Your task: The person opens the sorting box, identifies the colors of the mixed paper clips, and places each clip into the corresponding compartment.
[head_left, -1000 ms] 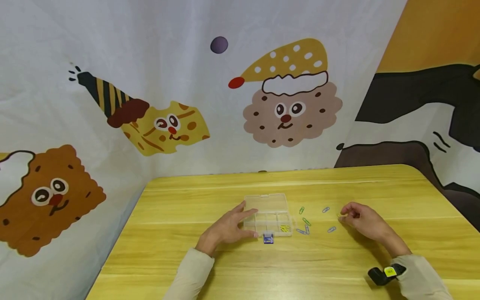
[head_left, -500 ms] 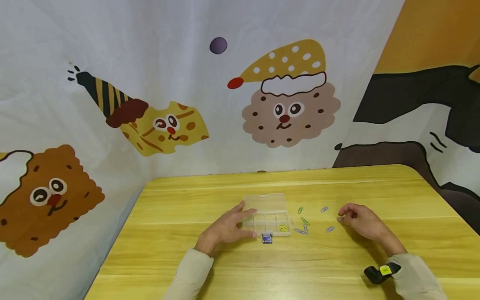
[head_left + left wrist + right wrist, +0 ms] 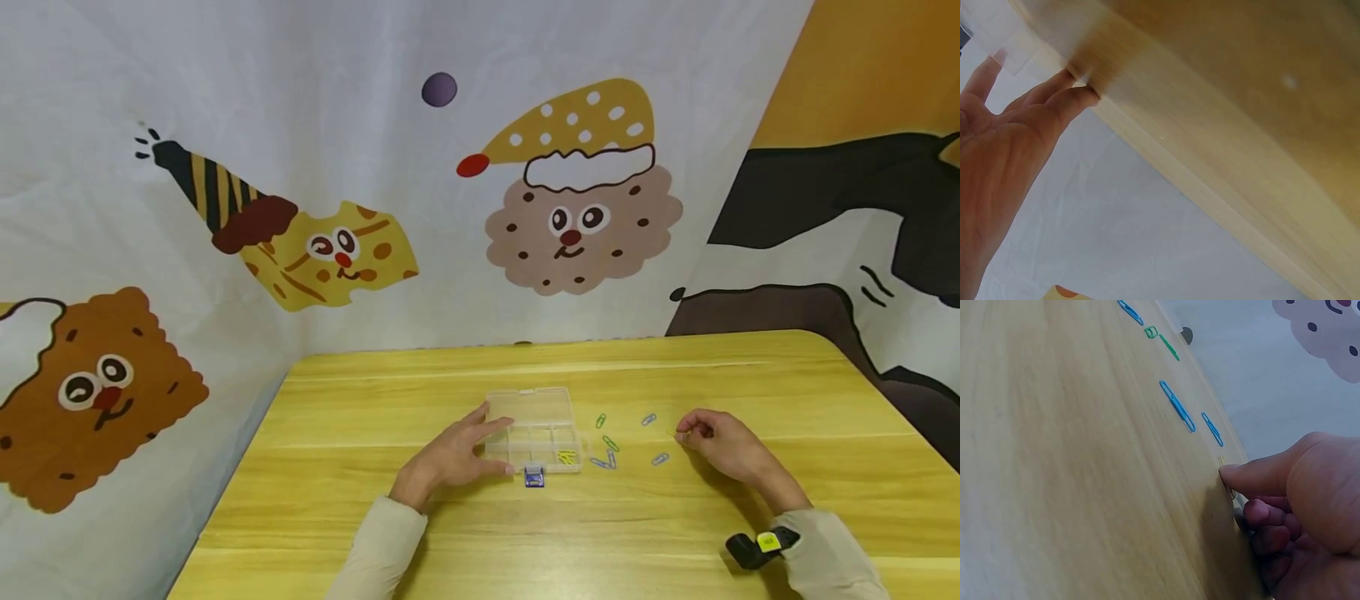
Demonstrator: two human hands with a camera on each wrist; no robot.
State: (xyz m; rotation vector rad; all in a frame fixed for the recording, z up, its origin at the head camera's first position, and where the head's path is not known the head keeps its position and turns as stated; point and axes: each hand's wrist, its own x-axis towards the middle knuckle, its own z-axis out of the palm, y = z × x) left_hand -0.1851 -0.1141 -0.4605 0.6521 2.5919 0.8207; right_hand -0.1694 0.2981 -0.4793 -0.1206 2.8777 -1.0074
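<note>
A clear plastic compartment box (image 3: 542,446) lies with its lid raised back, yellow paper clips (image 3: 567,457) in its front right compartment. My left hand (image 3: 455,450) rests on the box's left side, fingers spread and fairly straight, thumb along the front edge. In the left wrist view, the fingers (image 3: 1063,103) touch the clear plastic and tabletop. To the right, my right hand (image 3: 723,442) pinches a yellow paper clip (image 3: 1222,465) between thumb and fingers at the tabletop; part of the clip is hidden. Blue paper clips (image 3: 648,419) and green paper clips (image 3: 611,443) lie between box and hand.
The wooden table (image 3: 360,517) ends in front of a hanging cloth (image 3: 360,100) printed with cartoon biscuits. A blue latch (image 3: 534,477) sticks out from the box's front edge. A black wrist strap (image 3: 761,546) sits at the right sleeve.
Hardly anything differs. My right hand keeps its pinch on the yellow paper clip near the same spot, and the left hand stays on the box. The whole view has shifted slightly.
</note>
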